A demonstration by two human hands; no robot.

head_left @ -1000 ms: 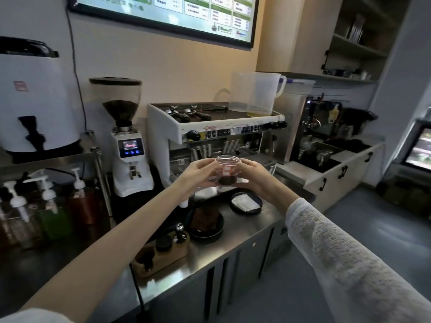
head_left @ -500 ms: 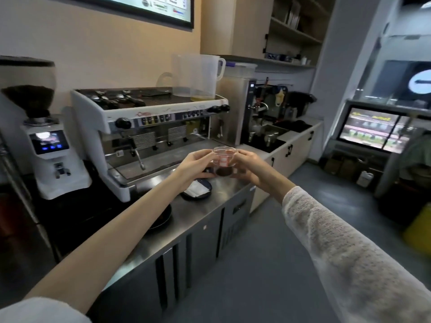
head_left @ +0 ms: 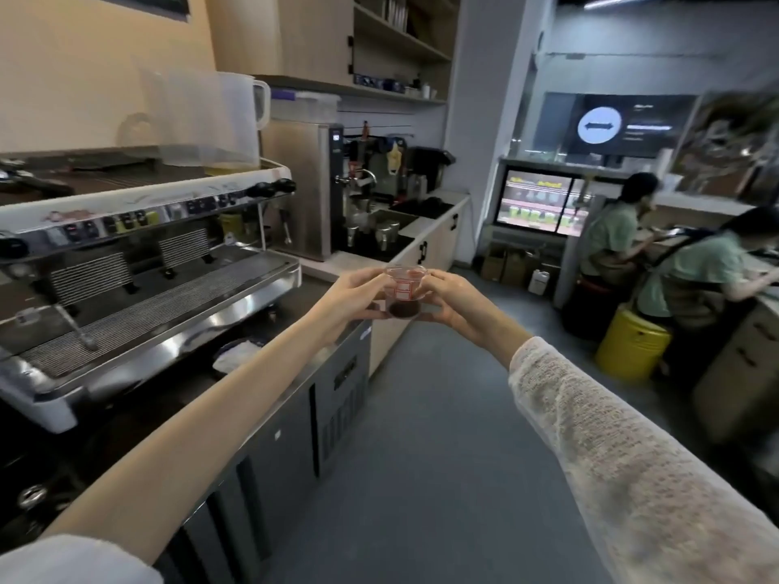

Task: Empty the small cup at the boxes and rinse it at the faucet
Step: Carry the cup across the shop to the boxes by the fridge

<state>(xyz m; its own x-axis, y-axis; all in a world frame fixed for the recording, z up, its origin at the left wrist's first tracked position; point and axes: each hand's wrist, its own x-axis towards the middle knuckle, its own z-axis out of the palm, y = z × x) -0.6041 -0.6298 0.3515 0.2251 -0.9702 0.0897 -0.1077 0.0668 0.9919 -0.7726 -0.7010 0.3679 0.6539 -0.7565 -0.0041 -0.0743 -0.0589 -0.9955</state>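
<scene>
We are holding the cup (head_left: 404,290) out in front of us at arm's length, upright, over the aisle floor (head_left: 442,436) just past the corner of the steel counter (head_left: 291,330). It is clear plastic with red markings on its side, and a dark liquid is sitting in its bottom, so it is not yet emptied. Our left hand (head_left: 352,299) is closing on it from one side and our right hand (head_left: 453,303) from the other, fingers curled around the wall and thumbs near the rim; both hands are gripping nothing but the cup. We judge that we are in the carrying step, taking the cup toward where it is to be emptied. A few cardboard boxes (head_left: 503,267) are standing on the floor at the far end of the aisle, below a lit display case (head_left: 537,202), with a white jug (head_left: 539,281) beside them; these are probably the boxes meant, and they are well apart from the cup. The faucet (head_left: 366,175) is standing at the back counter beyond the espresso machine (head_left: 139,255), nearer than the boxes. The next move calls for keeping the cup level while we are walking down the aisle, then tipping it only once it is over whatever takes the waste; we cannot tell from here what that is. Two seated people (head_left: 657,263) are working on the right side of the aisle, so we should be passing with care.
</scene>
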